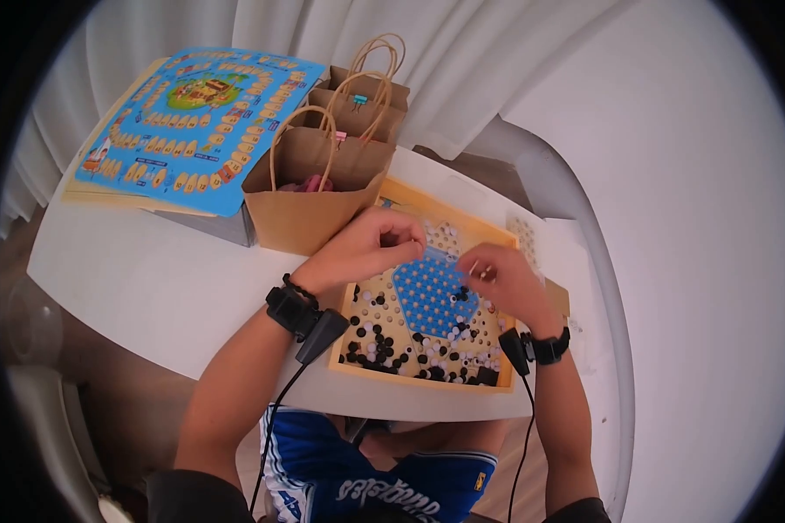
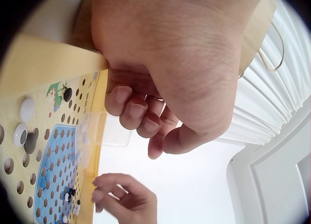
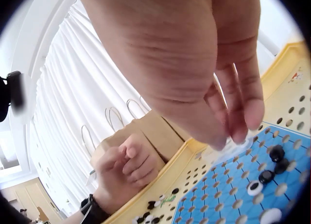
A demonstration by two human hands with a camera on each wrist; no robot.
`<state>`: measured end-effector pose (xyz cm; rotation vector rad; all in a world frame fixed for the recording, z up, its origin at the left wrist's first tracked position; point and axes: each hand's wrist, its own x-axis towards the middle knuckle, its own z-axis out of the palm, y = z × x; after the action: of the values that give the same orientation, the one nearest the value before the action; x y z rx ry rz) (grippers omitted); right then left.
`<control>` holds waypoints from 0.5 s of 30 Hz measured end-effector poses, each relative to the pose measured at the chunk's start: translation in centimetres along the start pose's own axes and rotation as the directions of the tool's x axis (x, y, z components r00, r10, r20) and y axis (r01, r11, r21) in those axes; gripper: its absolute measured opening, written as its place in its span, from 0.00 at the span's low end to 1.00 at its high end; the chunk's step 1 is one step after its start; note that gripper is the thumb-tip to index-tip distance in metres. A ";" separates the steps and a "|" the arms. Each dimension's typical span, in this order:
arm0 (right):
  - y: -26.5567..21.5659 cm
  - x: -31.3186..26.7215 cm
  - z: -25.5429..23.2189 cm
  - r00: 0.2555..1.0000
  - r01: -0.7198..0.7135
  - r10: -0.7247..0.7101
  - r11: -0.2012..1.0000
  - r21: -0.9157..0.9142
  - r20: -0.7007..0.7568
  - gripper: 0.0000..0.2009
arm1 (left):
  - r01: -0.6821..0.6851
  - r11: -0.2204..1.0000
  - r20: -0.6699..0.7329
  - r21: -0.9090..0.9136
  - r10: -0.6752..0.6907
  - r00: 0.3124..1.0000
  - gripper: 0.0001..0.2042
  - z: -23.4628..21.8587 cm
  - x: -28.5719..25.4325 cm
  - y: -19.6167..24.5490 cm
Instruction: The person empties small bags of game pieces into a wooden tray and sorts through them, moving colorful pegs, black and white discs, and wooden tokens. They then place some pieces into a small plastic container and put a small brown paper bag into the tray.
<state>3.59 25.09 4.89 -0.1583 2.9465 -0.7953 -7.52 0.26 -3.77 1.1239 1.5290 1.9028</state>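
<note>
Blue hexagonal grid, black pieces near the right hand.

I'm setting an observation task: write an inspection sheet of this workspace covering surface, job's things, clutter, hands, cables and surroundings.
Surface: white table.
Job's things: yellow-framed game board with a blue hexagonal panel; black and white pieces scattered on the board.
Clutter: paper bags beside the board; blue printed sheet beside them.
Hands: left hand and right hand raised; whether either holds something small cannot be told.
Cables: a black cable hangs from each wrist device.
Surroundings: white curtain behind.
</note>
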 end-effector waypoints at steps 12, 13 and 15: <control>0.8 -3.5 2.4 0.984 0.102 -0.095 0.994 -0.040 0.150 0.11 | -0.030 0.999 -0.014 -0.036 0.029 0.999 0.05 0.4 0.1 0.2; 0.8 -3.5 2.5 0.980 0.132 -0.117 0.988 -0.082 0.159 0.10 | -0.031 0.999 -0.011 -0.036 0.030 0.999 0.05 0.4 0.1 0.2; 0.9 -3.7 2.7 0.981 0.110 -0.094 0.990 -0.088 0.172 0.08 | -0.033 0.999 -0.016 -0.025 0.033 0.999 0.04 0.3 0.0 0.3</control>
<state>7.45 24.95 2.35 -0.3675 2.8368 -0.6168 -7.21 0.34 -3.52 1.1331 1.4994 1.9511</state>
